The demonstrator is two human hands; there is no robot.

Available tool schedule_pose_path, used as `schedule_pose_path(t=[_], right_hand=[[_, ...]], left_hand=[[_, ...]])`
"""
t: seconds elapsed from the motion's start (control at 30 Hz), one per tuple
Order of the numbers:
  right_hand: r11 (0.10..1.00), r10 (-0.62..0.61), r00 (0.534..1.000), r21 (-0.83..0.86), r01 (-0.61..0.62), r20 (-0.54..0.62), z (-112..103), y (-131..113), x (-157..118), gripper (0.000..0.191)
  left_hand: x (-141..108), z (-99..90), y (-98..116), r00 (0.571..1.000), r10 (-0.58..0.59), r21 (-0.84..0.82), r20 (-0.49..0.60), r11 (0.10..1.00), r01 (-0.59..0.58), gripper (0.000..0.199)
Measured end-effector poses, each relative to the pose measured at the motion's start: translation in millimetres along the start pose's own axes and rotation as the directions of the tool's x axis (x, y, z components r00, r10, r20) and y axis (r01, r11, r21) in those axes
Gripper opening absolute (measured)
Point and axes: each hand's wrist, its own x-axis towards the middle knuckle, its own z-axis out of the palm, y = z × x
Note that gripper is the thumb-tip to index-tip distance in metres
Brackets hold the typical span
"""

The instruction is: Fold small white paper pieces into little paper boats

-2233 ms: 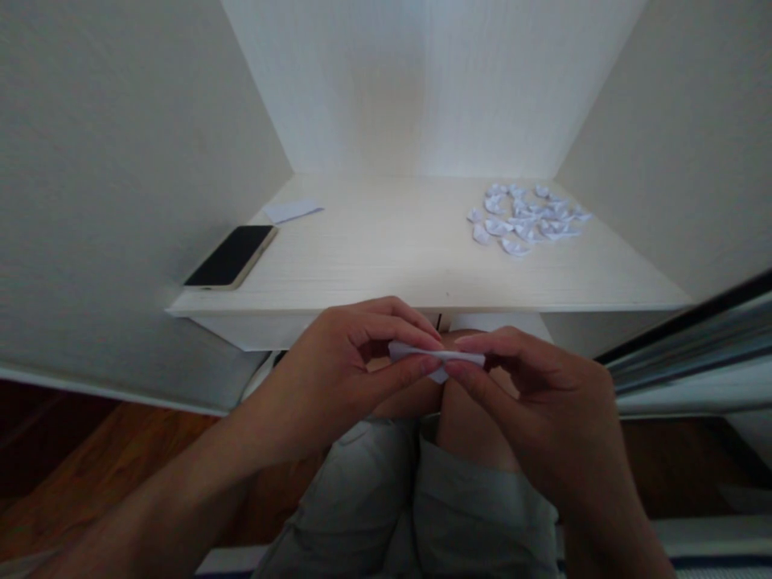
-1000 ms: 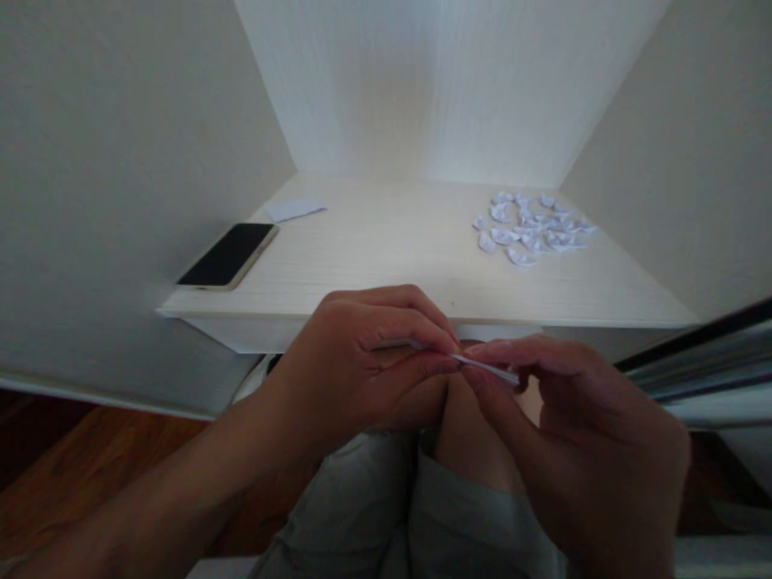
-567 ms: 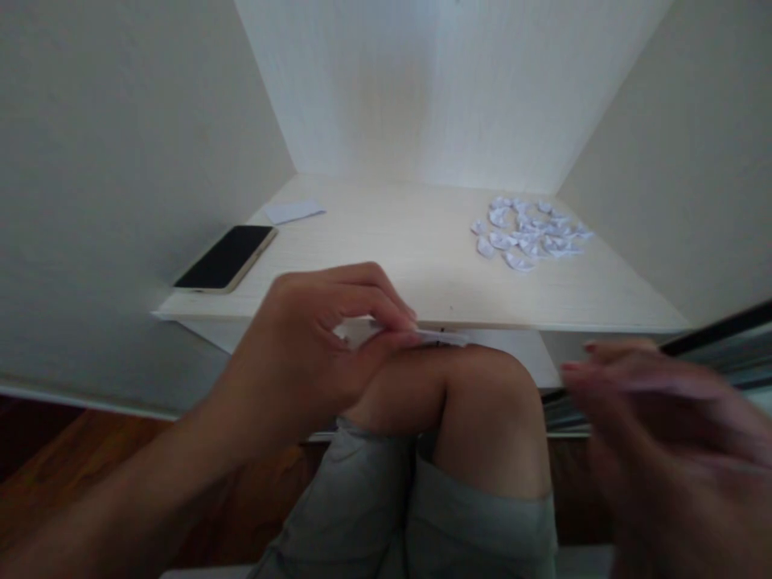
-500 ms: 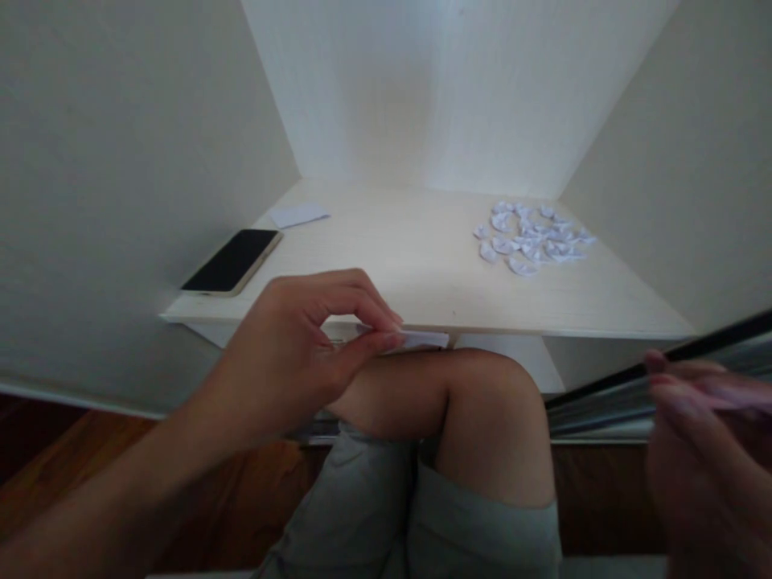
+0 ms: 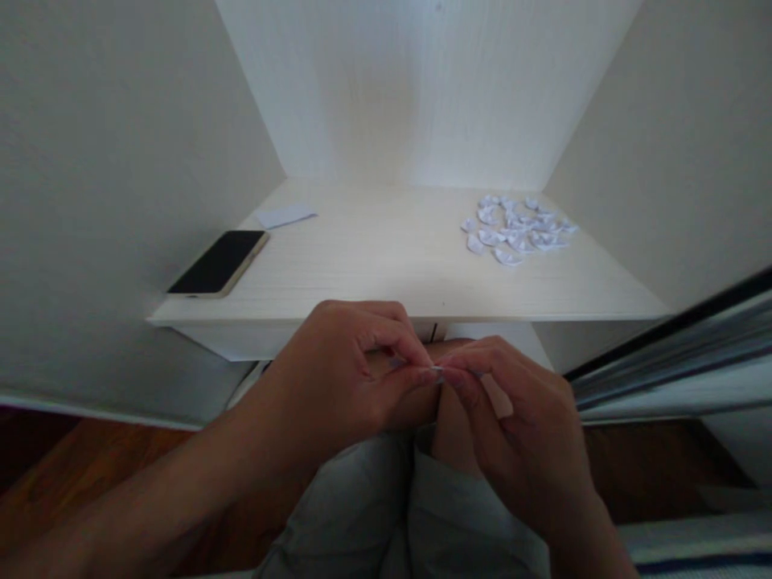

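Both hands meet above the knees, just in front of the shelf's front edge. Thumb and fingers of my left hand (image 5: 355,370) pinch a small piece of white paper (image 5: 437,369). From the other side my right hand (image 5: 522,410) pinches the same paper, its fingertips close to those of the left. Most of the paper is hidden by the fingers. Several small folded white paper pieces (image 5: 519,232) lie in a loose group on the right of the shelf.
On the left of the white shelf (image 5: 362,265) lies a phone (image 5: 218,264) with a dark screen. A flat folded paper (image 5: 285,215) rests behind it. Side walls and a back panel enclose the shelf. A dark-edged panel (image 5: 675,354) stands at the right.
My right hand has come in from the far right to my left hand and now grips the paper too. My left hand has moved slightly right and down. The view has shifted a little.
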Motion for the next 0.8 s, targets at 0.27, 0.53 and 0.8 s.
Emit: schedule_pose_path(t=[0.27, 0.53, 0.8], right_hand=[[0.946, 0.322, 0.850, 0.155, -0.283, -0.416, -12.2, 44.5, -14.8, 0.010], [0.080, 0.607, 0.767, 0.944, -0.321, 0.209, 51.5, 26.9, 0.6, 0.022], [-0.443, 0.352, 0.740, 0.798, -0.408, 0.573, 87.5, 18.6, -9.4, 0.014]], left_hand=[[-4.4, -50.8, -39.6, 0.985, -0.075, 0.095, -0.153, 0.991, 0.090, 0.017], [-8.2, 5.2, -41.6, 0.977, -0.212, -0.451, -0.029, 0.875, 0.177, 0.016], [-1.6, 20.8, -47.7, 0.934, -0.295, -0.721, 0.199, 0.602, 0.344, 0.018]])
